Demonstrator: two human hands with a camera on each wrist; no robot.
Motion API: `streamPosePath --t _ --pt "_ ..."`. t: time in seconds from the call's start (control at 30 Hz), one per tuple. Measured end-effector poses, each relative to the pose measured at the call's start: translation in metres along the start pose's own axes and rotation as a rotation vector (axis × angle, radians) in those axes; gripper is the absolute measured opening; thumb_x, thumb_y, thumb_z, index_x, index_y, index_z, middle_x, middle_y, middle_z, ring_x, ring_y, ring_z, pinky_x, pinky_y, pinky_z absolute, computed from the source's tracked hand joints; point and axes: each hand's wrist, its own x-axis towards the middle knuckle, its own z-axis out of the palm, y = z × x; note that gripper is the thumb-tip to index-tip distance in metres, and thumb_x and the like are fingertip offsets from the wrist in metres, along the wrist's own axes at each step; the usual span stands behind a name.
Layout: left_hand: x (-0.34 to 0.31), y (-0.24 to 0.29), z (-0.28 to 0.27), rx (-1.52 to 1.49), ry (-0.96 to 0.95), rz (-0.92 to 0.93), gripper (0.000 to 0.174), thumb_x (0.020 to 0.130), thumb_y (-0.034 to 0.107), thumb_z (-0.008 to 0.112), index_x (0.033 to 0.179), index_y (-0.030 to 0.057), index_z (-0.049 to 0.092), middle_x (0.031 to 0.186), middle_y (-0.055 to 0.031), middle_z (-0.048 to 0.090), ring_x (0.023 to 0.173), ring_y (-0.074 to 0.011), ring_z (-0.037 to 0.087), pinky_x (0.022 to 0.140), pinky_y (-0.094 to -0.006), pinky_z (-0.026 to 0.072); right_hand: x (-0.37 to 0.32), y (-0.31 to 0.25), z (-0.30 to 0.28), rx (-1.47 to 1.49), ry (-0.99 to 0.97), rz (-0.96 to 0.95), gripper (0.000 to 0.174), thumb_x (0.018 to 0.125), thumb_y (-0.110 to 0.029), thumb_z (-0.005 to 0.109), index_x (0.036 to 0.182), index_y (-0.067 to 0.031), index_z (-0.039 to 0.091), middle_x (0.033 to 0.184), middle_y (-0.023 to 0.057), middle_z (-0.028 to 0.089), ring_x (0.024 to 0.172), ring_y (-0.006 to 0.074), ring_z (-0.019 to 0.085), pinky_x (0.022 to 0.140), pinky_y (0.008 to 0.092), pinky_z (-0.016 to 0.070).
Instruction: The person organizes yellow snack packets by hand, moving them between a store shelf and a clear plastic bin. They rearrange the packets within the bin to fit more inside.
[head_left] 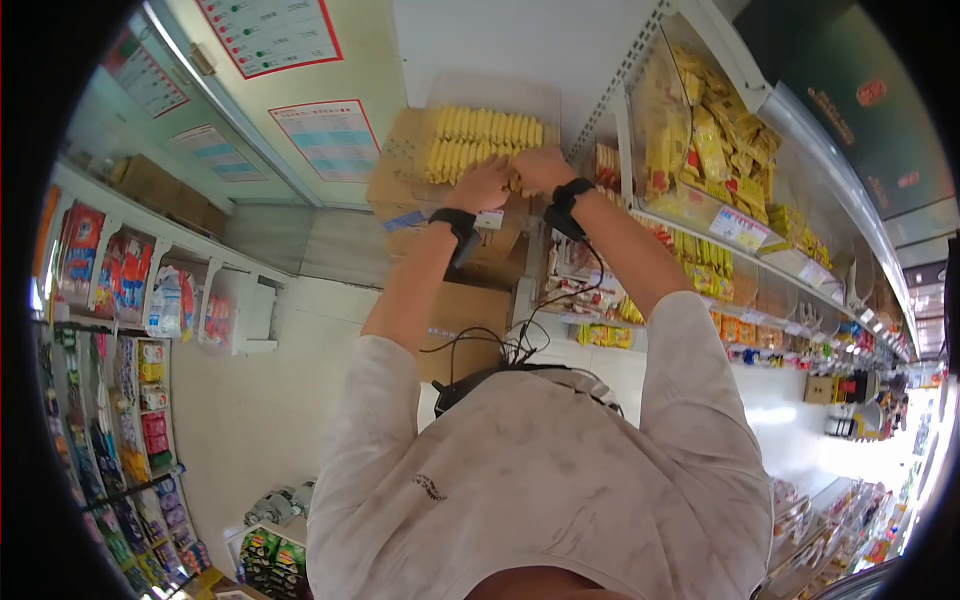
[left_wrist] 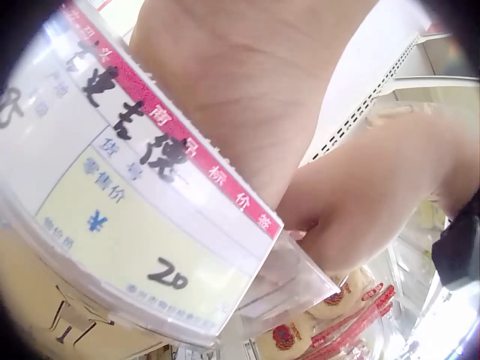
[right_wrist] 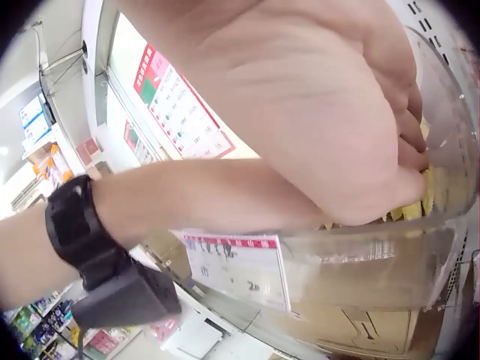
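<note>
Yellow wrapped packets (head_left: 480, 128) stand in packed rows inside a clear plastic bin (right_wrist: 360, 262). My left hand (head_left: 483, 185) reaches over the bin's front wall, its fingers at the near packets. Close beside it, at the bin's right end, my right hand (head_left: 541, 170) has bent fingers down among the packets. In the right wrist view, the right hand (right_wrist: 315, 112) shows curled fingers with yellow wrappers (right_wrist: 429, 191) just past them. Both hands' fingertips are hidden, so I cannot tell what they grip. A handwritten price tag (left_wrist: 157, 180) is fixed to the bin's front.
Cardboard boxes (head_left: 468, 318) are stacked below the bin. On the right, shelves hold a clear bin of larger yellow packs (head_left: 715, 140) and more snacks. A shelf unit (head_left: 190, 255) lines the left side. Black cables (head_left: 515, 345) hang before my body.
</note>
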Motion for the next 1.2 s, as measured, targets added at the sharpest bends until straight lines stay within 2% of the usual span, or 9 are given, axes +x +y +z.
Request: streamPosePath --t 0.03,0.13,0.17,0.37,0.57,0.97,1.07,1.13,1.2 --pt "-0.002 0.001 0.000 -0.004 0.016 -0.072 0.048 0.094 0.028 0.050 0.140 0.0131 0.053 0.152 -0.0106 0.044 0.143 -0.0327 0.037 0.114 -0.0570 0.0310 0.002 -0.001 -0.015 -0.085 -0.058 0.065 0.032 0.071 -0.033 0.080 0.086 -0.0054 0.074 0.086 0.0104 0.070 0.085 0.0303 0.070 0.080 0.0448 0.0507" --pt "-0.026 0.014 -0.010 0.024 0.008 -0.184 0.047 0.094 0.032 0.047 0.138 0.0163 0.055 0.149 -0.0124 0.046 0.141 -0.0342 0.039 0.111 -0.0584 0.0333 0.000 -0.004 -0.031 -0.367 -0.242 0.127 0.062 0.075 -0.049 0.076 0.119 -0.0059 0.072 0.127 0.0185 0.065 0.126 0.0388 0.054 0.113 0.0575 0.0234" --pt "-0.032 0.012 -0.007 0.033 0.063 -0.191 0.047 0.093 0.033 0.048 0.136 0.0163 0.057 0.149 -0.0117 0.047 0.141 -0.0349 0.039 0.111 -0.0599 0.0327 0.007 -0.004 -0.026 -0.370 -0.293 0.120 0.084 0.065 -0.061 0.080 0.126 -0.0048 0.068 0.134 0.0208 0.060 0.135 0.0411 0.045 0.113 0.0582 0.0231" --pt "-0.041 0.012 0.005 0.070 0.151 -0.211 0.051 0.093 0.036 0.046 0.140 0.0198 0.055 0.153 -0.0085 0.044 0.142 -0.0357 0.037 0.111 -0.0607 0.0332 0.015 -0.006 0.004 -0.444 -0.232 0.108 0.073 0.066 -0.059 0.079 0.117 -0.0078 0.073 0.122 0.0155 0.068 0.124 0.0381 0.055 0.109 0.0551 0.0276" --pt "-0.044 0.018 -0.002 0.047 0.067 -0.244 0.052 0.095 0.037 0.044 0.144 0.0209 0.051 0.155 -0.0074 0.042 0.145 -0.0339 0.034 0.114 -0.0587 0.0305 0.028 0.004 0.033 -0.370 -0.114 0.106 0.038 0.078 -0.039 0.077 0.103 -0.0105 0.076 0.105 0.0068 0.072 0.110 0.0284 0.063 0.099 0.0487 0.0349" --pt "-0.025 0.007 -0.008 -0.030 -0.175 -0.275 0.072 0.091 0.042 0.043 0.156 0.0128 0.033 0.166 -0.0056 0.022 0.153 -0.0265 0.018 0.123 -0.0497 0.0149 0.013 -0.019 0.028 -0.089 -0.216 0.080 0.056 0.077 -0.020 0.071 0.125 0.0067 0.063 0.116 0.0220 0.067 0.118 0.0456 0.058 0.104 0.0588 0.0354" --pt "-0.017 0.009 -0.013 -0.025 -0.201 -0.295 0.075 0.093 0.045 0.042 0.158 0.0130 0.026 0.167 -0.0061 0.017 0.154 -0.0265 0.014 0.123 -0.0498 0.0135 0.005 -0.011 0.046 -0.081 -0.012 0.045 0.056 0.075 -0.019 0.071 0.121 0.0121 0.061 0.111 0.0250 0.067 0.115 0.0463 0.058 0.099 0.0584 0.0398" --pt "-0.013 0.010 -0.015 -0.006 -0.236 -0.315 0.076 0.095 0.047 0.041 0.160 0.0135 0.020 0.168 -0.0066 0.012 0.155 -0.0267 0.010 0.124 -0.0497 0.0116 0.003 -0.008 0.047 -0.066 -0.004 0.034 0.045 0.073 -0.015 0.070 0.108 0.0100 0.061 0.102 0.0261 0.068 0.106 0.0413 0.062 0.093 0.0480 0.0465" --pt "-0.014 0.006 0.000 0.007 -0.070 -0.264 0.069 0.094 0.043 0.045 0.154 0.0117 0.033 0.161 -0.0118 0.028 0.150 -0.0301 0.024 0.121 -0.0514 0.0199 0.007 -0.007 0.041 -0.019 -0.031 0.033 0.044 0.073 -0.015 0.070 0.107 0.0100 0.060 0.101 0.0269 0.067 0.105 0.0407 0.062 0.092 0.0470 0.0475"
